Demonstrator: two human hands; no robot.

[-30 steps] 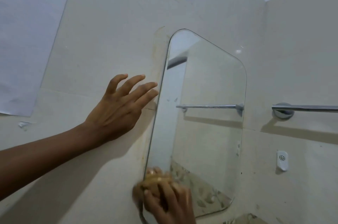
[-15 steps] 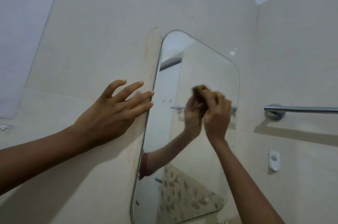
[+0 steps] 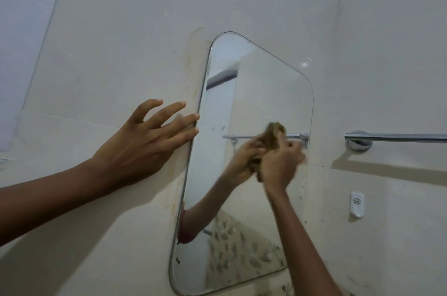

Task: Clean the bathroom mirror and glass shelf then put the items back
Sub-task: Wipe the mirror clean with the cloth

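Right grip [image 3: 280, 162] clamps a brown cloth [image 3: 274, 130] against the mirror [image 3: 261, 83]; left grip [image 3: 142, 141] splayed on wall.

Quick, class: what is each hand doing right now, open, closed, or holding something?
Left hand: open, fingers spread, flat on the wall beside the mirror.
Right hand: closed on a brown cloth, against the mirror.

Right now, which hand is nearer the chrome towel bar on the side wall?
Right. The right hand wipes mid-mirror, just left of the chrome towel bar; the left hand rests on the wall beyond the mirror's far edge.
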